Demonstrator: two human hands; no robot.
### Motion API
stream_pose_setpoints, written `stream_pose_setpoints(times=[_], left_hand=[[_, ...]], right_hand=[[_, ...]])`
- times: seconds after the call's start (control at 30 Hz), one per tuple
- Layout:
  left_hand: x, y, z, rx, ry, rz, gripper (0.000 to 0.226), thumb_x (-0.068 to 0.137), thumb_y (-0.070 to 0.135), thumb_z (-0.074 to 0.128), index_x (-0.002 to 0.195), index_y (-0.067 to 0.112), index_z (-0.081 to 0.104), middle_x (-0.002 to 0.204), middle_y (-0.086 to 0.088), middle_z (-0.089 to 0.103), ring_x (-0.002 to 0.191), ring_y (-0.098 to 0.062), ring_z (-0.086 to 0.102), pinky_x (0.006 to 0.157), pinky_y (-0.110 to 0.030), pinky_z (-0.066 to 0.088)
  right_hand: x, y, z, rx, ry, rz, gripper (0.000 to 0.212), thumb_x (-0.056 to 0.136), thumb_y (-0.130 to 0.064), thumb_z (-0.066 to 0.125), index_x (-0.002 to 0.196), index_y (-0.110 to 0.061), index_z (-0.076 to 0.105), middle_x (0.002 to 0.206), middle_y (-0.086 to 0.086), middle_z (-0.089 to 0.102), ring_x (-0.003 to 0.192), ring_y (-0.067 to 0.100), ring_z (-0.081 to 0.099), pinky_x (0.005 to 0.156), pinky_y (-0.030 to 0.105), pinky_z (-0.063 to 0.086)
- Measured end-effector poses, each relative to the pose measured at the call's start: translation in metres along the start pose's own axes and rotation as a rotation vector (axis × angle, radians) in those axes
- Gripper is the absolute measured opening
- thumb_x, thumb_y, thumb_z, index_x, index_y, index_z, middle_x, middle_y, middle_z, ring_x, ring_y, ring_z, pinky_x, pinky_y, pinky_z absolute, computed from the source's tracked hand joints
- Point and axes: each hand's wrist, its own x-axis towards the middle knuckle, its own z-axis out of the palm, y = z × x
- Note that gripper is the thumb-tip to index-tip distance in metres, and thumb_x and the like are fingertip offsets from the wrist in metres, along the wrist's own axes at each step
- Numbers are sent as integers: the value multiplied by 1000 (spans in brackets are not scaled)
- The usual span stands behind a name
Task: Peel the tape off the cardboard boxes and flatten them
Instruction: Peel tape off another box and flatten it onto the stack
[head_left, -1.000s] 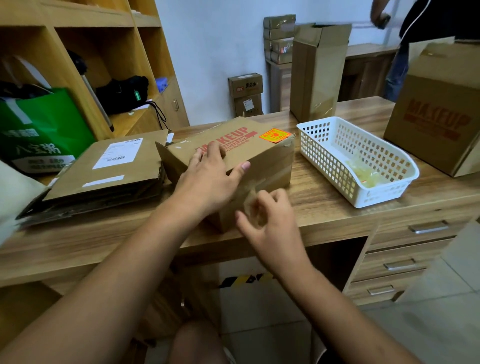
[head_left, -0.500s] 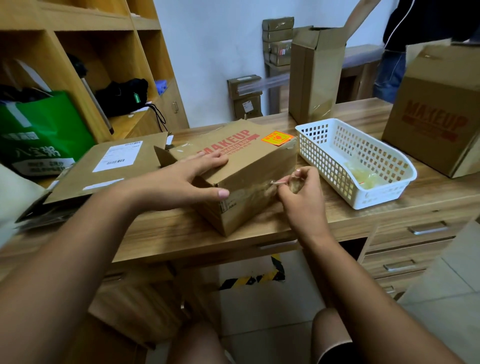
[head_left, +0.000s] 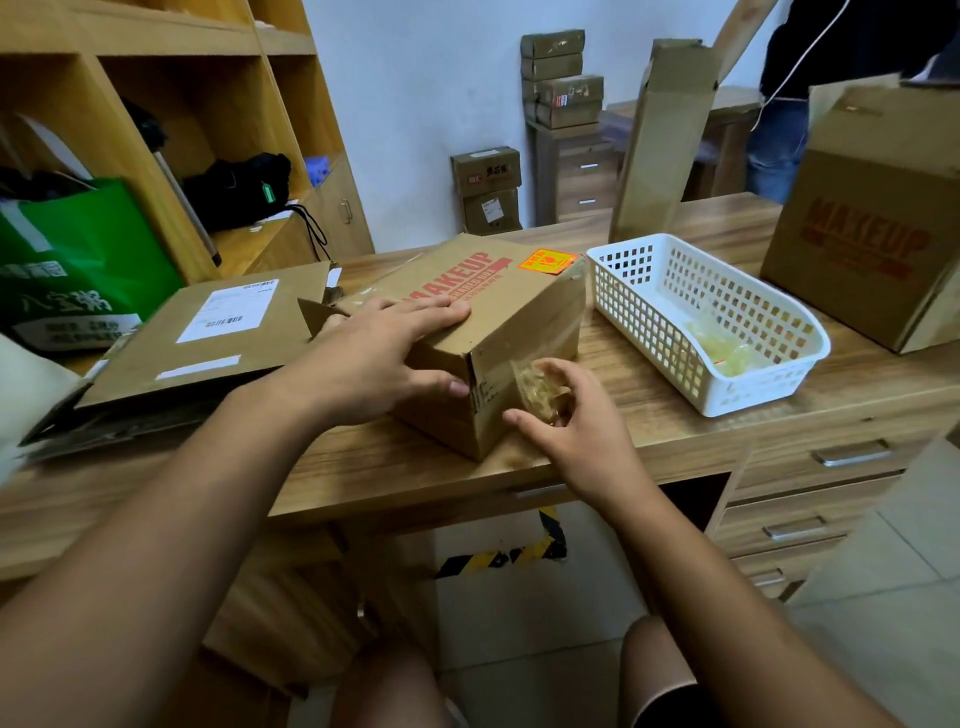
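A brown cardboard box (head_left: 524, 312) printed MAKEUP in red, with an orange sticker on top, lies on the wooden desk (head_left: 675, 415). My left hand (head_left: 384, 358) presses flat on its top near the front corner, thumb down the side. My right hand (head_left: 566, 410) is at the box's near end face, fingers curled on a crumpled wad of clear tape (head_left: 537, 387). Whether the wad still clings to the box I cannot tell. Shiny tape still shows on that end face.
A white plastic basket (head_left: 649, 291) with peeled tape inside stands right of the box. Flattened cardboard (head_left: 208, 332) is stacked to the left. Another MAKEUP box (head_left: 872, 223) sits far right, a tall box (head_left: 660, 145) behind. A person (head_left: 852, 57) stands at the back.
My right hand peeled tape along the end face, out toward the basket, then came back to the near corner with the tape bunched in its fingers. My left hand slid forward on the top.
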Motion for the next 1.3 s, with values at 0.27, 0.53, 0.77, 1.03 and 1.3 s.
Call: stream_pose_setpoints(times=[0.27, 0.53, 0.77, 1.03, 1.3], left_hand=[[2, 10, 9, 69, 83, -24, 84, 77, 77, 55, 150, 57, 21, 159, 27, 23, 142, -12, 21, 109, -50, 27], [9, 16, 17, 141, 193, -30, 85, 75, 84, 46, 151, 50, 27, 158, 18, 33, 138, -21, 31, 109, -48, 27], [6, 19, 12, 96, 160, -34, 74, 83, 72, 54, 147, 43, 33, 154, 5, 41, 138, -23, 31, 113, -48, 23], [7, 3, 11, 22, 107, 65, 60, 91, 69, 40, 148, 56, 27, 162, 17, 25, 151, -14, 20, 122, -52, 14], [4, 23, 15, 174, 244, -34, 65, 85, 81, 31, 146, 59, 31, 157, 17, 37, 139, -19, 43, 99, -45, 44]], right_hand=[[-15, -4, 4, -183, 110, -181, 19, 98, -15, 60, 111, -21, 73, 104, -11, 59, 96, 0, 54, 84, 17, 45], [-54, -22, 13, -90, 74, -350, 8, 96, -17, 63, 92, -12, 68, 127, -6, 49, 120, 0, 48, 95, 9, 40], [-27, -11, -6, 236, 154, -169, 17, 90, -19, 71, 84, -4, 66, 116, -6, 71, 110, 5, 66, 94, 26, 52], [-17, -17, -14, 936, 136, 231, 10, 98, -7, 61, 98, 1, 66, 100, 20, 76, 105, 32, 73, 96, 43, 57], [-31, -22, -6, 843, 289, 165, 8, 97, -12, 65, 93, -10, 72, 98, 13, 77, 102, 28, 73, 99, 51, 55]])
